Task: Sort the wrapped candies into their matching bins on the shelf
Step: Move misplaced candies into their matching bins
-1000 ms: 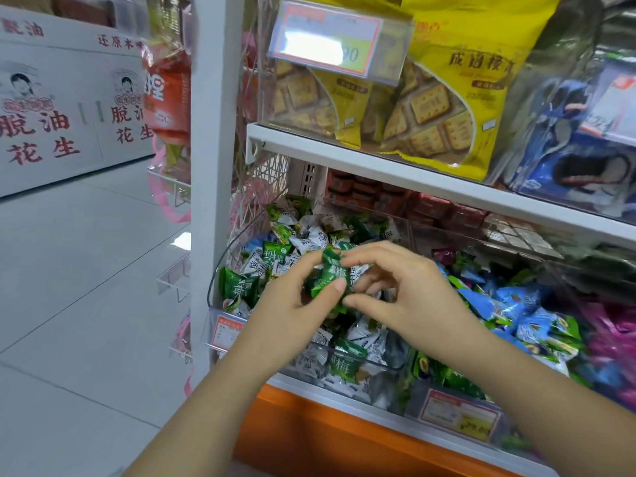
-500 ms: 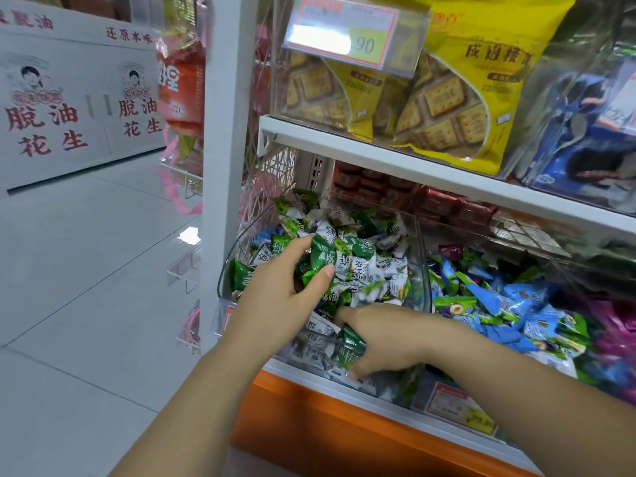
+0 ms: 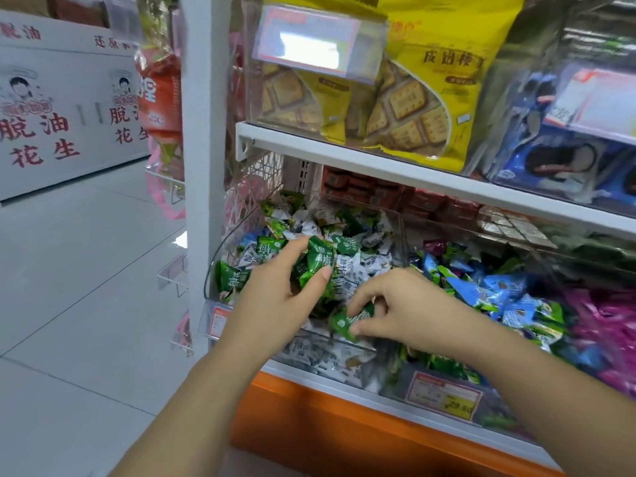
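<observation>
A clear plastic bin on the lower shelf holds a heap of green and white wrapped candies. My left hand is over that bin and grips a bunch of green wrapped candies between thumb and fingers. My right hand is just to the right and lower, near the bin's front wall, pinching a single green candy with thumb and fingertips. The neighbouring bin to the right holds blue and green wrapped candies.
Pink wrapped candies fill a bin at far right. A white shelf board above carries yellow cracker bags and a blue biscuit pack. A white upright post stands left, an orange base below, tiled floor at left.
My right hand dipped low into the front of the bin, then rose slightly with a green candy pinched. My left hand kept its bunch of green candies and barely moved.
</observation>
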{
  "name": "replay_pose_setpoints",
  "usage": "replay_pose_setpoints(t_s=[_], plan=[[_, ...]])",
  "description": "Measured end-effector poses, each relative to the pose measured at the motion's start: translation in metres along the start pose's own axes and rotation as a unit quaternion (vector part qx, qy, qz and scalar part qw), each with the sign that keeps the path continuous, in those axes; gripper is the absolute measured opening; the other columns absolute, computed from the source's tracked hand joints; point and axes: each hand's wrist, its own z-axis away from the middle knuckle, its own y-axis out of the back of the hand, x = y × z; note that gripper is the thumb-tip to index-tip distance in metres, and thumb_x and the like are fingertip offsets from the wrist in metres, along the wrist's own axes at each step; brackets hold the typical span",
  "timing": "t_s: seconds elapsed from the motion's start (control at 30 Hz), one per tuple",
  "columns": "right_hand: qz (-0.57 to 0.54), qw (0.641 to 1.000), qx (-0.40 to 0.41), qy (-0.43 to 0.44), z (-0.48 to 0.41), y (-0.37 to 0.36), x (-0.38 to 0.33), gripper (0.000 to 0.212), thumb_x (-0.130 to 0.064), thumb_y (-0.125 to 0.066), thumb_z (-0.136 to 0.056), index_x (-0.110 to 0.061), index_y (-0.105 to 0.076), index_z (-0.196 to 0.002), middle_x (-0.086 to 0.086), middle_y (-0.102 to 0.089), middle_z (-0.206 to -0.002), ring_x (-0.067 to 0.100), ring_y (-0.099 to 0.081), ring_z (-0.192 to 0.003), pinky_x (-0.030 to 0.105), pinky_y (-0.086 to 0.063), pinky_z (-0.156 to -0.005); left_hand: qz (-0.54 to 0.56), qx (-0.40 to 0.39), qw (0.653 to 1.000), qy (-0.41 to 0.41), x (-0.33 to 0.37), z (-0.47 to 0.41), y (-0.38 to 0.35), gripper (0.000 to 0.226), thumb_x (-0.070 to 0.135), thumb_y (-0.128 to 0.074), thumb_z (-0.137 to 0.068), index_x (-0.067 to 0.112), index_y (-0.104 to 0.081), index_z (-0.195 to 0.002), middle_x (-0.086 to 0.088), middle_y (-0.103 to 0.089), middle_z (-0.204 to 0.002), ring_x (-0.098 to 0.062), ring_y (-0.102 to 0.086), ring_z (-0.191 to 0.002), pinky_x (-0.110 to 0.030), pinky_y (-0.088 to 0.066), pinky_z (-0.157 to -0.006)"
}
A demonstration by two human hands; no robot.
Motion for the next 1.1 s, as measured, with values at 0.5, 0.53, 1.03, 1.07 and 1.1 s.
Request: replay_pose_setpoints(t_s=[0.5, 0.53, 1.03, 1.07, 1.1], plan=[[-0.089, 0.941, 0.321, -0.052, 0.149, 0.027, 0.119, 0.022, -0.015, -0.063, -0.089, -0.033, -0.059, -0.1, -0.022, -0.053, -0.1, -0.022, -0.046, -0.084, -0.002, -0.031, -0.071, -0.003, -0.169, 0.979, -0.111, 0.114, 0.024, -0.13, 0.044, 0.062, -0.036, -0.086, 0.071, -0.012, -0.123, -0.006, -0.061, -0.077, -0.02, -0.061, -0.076, -0.04, -0.05, -0.072], [-0.091, 0.934, 0.342, -0.055, 0.161, 0.027, 0.132, 0.02, -0.01, -0.063, -0.088, -0.029, -0.062, -0.097, -0.018, -0.055, -0.098, -0.021, -0.047, -0.081, -0.001, -0.032, -0.07, 0.001, -0.182, 0.976, -0.119, 0.125, 0.026, -0.145, 0.045, 0.059, -0.037, -0.089, 0.071, -0.012, -0.124, -0.011, -0.065, -0.085, -0.021, -0.059, -0.08, -0.04, -0.051, -0.076], [-0.063, 0.77, 0.576, -0.268, 0.282, 0.041, 0.297, 0.034, -0.007, -0.065, -0.086, -0.016, -0.063, -0.119, 0.002, -0.062, -0.116, -0.002, -0.052, -0.083, 0.018, -0.039, -0.078, 0.028, -0.261, 0.933, -0.248, 0.26, 0.03, -0.337, 0.041, 0.03, -0.044, -0.1, 0.04, -0.034, -0.138, 0.001, -0.059, -0.114, -0.024, -0.055, -0.095, -0.018, -0.029, -0.061], [-0.055, 0.762, 0.573, -0.296, 0.288, 0.042, 0.31, 0.037, -0.007, -0.064, -0.087, -0.012, -0.06, -0.124, 0.006, -0.06, -0.124, 0.009, -0.055, -0.101, 0.022, -0.039, -0.087, 0.03, -0.265, 0.929, -0.255, 0.268, 0.028, -0.349, 0.042, 0.028, -0.045, -0.1, 0.038, -0.034, -0.139, 0.0, -0.059, -0.115, -0.024, -0.055, -0.096, -0.019, -0.03, -0.064], [-0.055, 0.769, 0.549, -0.323, 0.293, 0.041, 0.322, 0.042, -0.008, -0.063, -0.088, -0.01, -0.056, -0.129, 0.008, -0.054, -0.134, 0.016, -0.05, -0.119, 0.022, -0.034, -0.097, 0.03, -0.268, 0.926, -0.266, 0.275, 0.027, -0.361, 0.042, 0.026, -0.045, -0.099, 0.037, -0.035, -0.139, 0.0, -0.058, -0.118, -0.023, -0.055, -0.097, -0.02, -0.033, -0.069]])
